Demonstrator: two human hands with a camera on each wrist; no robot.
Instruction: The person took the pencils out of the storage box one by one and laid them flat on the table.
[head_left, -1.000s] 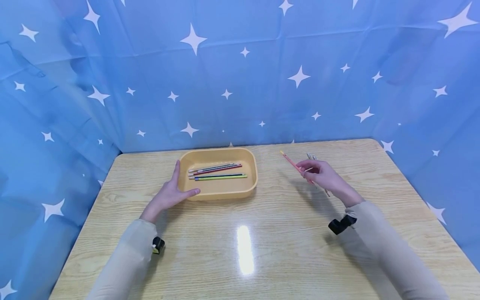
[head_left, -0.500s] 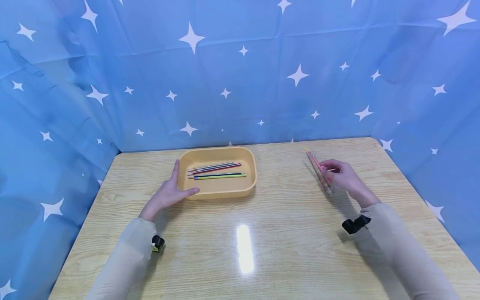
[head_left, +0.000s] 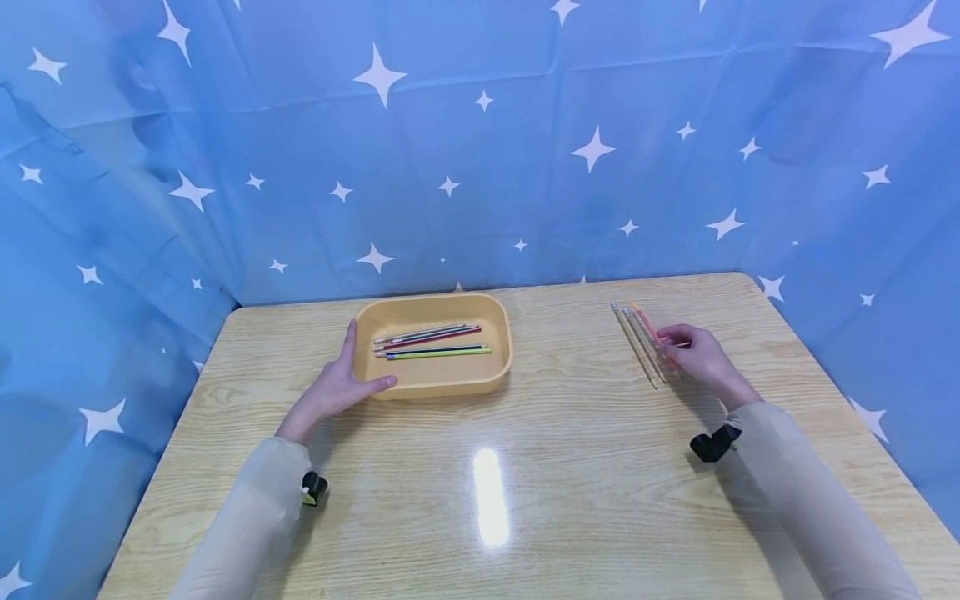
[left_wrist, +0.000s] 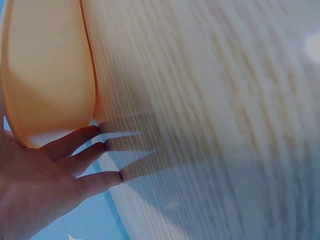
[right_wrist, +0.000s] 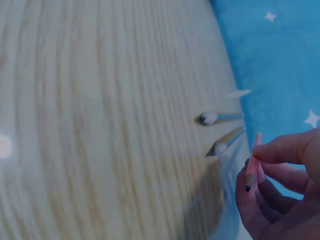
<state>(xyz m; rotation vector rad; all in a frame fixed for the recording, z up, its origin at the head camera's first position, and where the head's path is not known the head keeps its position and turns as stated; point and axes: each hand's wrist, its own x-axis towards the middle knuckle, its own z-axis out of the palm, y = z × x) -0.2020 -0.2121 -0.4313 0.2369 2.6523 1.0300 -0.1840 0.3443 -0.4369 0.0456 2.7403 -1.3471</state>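
Observation:
My right hand [head_left: 697, 357] pinches a pink pencil [head_left: 649, 322] between thumb and fingertips, low over the table at the right. In the right wrist view the pencil's dark sharpened tip [right_wrist: 248, 188] points away from the curtain. Just left of it lie two slim pencils [head_left: 634, 345], side by side and slanted. My left hand [head_left: 335, 387] rests at the left end of a tan tray [head_left: 501, 371], thumb over the front rim and fingers stretched along the end wall. Inside the tray are several pencils, among them a yellow-green pencil [head_left: 442, 354] and a dark red pencil [head_left: 442, 337].
The wood-grain table [head_left: 570, 467] carries a bright light reflection near its middle front. A blue curtain [head_left: 480, 150] with white stars hangs along the back and both sides. Black wrist cameras sit on both sleeves [head_left: 795, 492].
My right hand has carried the pink pencil rightward across the two lying pencils to their right side, and turned it more in line with them. My left hand and the tray stay put.

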